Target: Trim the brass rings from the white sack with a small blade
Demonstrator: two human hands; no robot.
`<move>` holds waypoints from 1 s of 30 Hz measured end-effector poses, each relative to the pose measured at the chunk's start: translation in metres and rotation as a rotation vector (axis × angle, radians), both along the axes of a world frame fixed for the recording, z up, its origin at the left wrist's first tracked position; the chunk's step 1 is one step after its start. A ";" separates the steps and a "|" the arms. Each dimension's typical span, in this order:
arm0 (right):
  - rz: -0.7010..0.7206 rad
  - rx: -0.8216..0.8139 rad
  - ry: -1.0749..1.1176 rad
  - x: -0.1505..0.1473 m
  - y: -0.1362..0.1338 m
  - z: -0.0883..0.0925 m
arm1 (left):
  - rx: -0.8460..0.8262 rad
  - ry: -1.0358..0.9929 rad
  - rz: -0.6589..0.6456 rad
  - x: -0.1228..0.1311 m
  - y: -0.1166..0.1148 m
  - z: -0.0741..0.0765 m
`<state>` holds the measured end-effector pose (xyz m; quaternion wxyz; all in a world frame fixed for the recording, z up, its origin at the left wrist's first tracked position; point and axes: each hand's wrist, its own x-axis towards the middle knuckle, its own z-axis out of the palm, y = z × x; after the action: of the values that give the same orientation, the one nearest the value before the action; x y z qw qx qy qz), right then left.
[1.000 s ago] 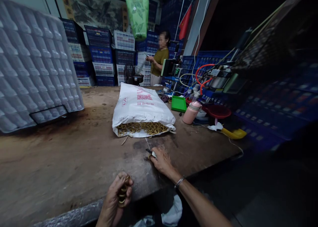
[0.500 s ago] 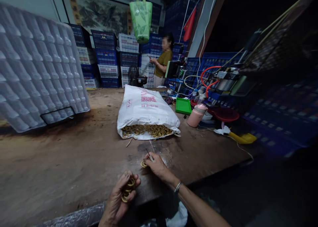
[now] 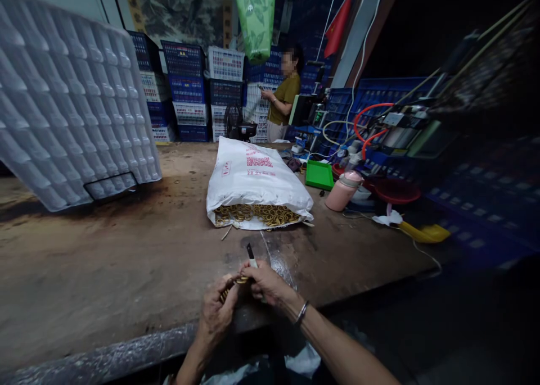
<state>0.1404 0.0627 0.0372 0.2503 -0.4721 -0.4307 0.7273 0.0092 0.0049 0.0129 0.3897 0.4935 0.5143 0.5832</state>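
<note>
My left hand point(image 3: 217, 313) is closed around a stack of brass rings point(image 3: 231, 287) at the near edge of the brown worktable point(image 3: 126, 261). My right hand point(image 3: 265, 282) meets it from the right, fingers pinched on a small dark tool point(image 3: 251, 255) that sticks up, with a ring at its fingertips. Just beyond the hands lies a white sack point(image 3: 253, 177), its open mouth toward me and full of the same brass rings point(image 3: 257, 214).
A grey moulded tray point(image 3: 71, 104) leans at the left. Right of the sack are a green tray point(image 3: 319, 175), a pink flask point(image 3: 343, 190), a red bowl point(image 3: 396, 191) and a yellow scoop point(image 3: 424, 233). A person point(image 3: 283, 95) stands at the far end by stacked crates point(image 3: 189, 87).
My right hand drew back from the table with the tool and a ring and joined the left hand, which rose toward it holding the ring stack. The view shifted slightly.
</note>
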 end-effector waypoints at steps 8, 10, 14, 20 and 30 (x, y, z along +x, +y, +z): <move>-0.036 -0.134 0.057 -0.006 -0.007 -0.001 | -0.082 -0.067 -0.052 0.002 -0.002 0.003; -0.081 -0.049 -0.004 -0.006 -0.007 -0.004 | -0.174 -0.122 -0.015 0.003 -0.001 0.001; -0.197 0.206 -0.177 -0.004 -0.006 -0.010 | -0.354 -0.201 0.030 0.004 0.001 -0.003; -0.077 0.479 -0.289 -0.006 -0.009 -0.003 | -0.355 -0.180 -0.015 0.005 0.000 -0.002; -0.024 0.488 -0.359 -0.013 -0.008 -0.001 | -0.436 -0.306 -0.125 0.005 -0.003 0.001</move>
<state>0.1271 0.0550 0.0361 0.2850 -0.5241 -0.6245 0.5040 0.0144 0.0020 0.0137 0.5951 0.3347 0.5315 0.5013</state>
